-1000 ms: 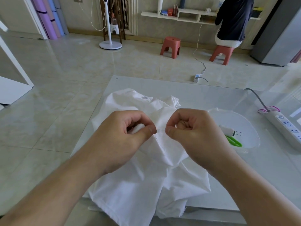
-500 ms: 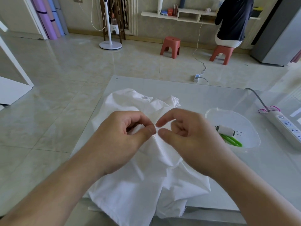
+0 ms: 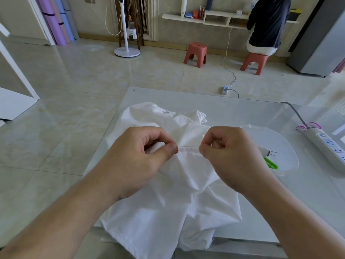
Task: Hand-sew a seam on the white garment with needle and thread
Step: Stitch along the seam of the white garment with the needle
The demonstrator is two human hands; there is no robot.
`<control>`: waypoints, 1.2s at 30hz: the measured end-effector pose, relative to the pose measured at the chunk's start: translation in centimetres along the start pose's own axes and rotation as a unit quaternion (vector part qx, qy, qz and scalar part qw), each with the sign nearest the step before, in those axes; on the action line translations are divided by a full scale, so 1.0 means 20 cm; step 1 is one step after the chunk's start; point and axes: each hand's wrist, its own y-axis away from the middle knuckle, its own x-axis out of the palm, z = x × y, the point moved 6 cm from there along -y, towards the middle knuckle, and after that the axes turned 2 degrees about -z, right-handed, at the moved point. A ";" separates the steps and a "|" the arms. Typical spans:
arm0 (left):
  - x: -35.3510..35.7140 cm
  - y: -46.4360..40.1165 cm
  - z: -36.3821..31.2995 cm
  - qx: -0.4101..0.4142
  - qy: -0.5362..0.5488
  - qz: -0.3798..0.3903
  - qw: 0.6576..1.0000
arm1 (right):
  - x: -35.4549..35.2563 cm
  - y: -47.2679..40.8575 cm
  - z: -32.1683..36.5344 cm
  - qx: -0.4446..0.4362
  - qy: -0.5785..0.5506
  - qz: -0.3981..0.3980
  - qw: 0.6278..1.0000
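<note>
Pulling away to the right, the right hand now sits clear of the left hand, with a short stretch of taut pale thread showing between them; half a second ago the right fingers were loosened and nearly touching the left thumb. The right grip has closed again, thumb pressed against curled fingers as if pinching something thin. The needle itself is too small to make out, so whether it sits in that pinch cannot be told. The left grip is pinched on a fold of the crumpled white cotton garment, thumb on top, holding the seam edge steady where the thread leaves the cloth.

Judged from this, 1 stitch is being drawn through and tightened, and the seam is in progress rather than finished. The next stitch would call for the right hand to come back to the fold.

The garment lies on the pale glass worktop, its lower part hanging over the near edge. To the right, a shallow clear plastic tray rests on the worktop, just beside the right hand. In it lie 2 things: a small white spool with dark pins sticking out and a bright green plastic tool, partly hidden behind the wrist.
</note>
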 end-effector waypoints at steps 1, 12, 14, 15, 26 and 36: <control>0.00 0.00 0.00 0.001 -0.001 0.000 1.000 | -0.01 0.00 -0.01 0.009 0.008 -0.001 1.000; 0.00 -0.01 0.00 0.002 -0.002 -0.004 1.000 | -0.01 0.01 0.00 -0.012 0.048 0.025 0.998; 0.00 0.00 0.00 -0.003 -0.002 -0.001 1.000 | 0.02 0.04 0.07 -0.047 -0.058 0.073 0.994; 0.00 0.00 0.00 -0.004 -0.005 0.003 1.000 | 0.03 0.07 0.11 -0.064 -0.086 0.091 0.990; 0.00 -0.01 0.00 0.000 -0.008 0.002 1.000 | 0.04 0.04 0.06 -0.050 -0.045 0.026 0.997; -0.01 -0.01 0.01 0.002 -0.006 -0.003 1.000 | 0.01 0.03 0.04 -0.044 0.048 0.036 0.997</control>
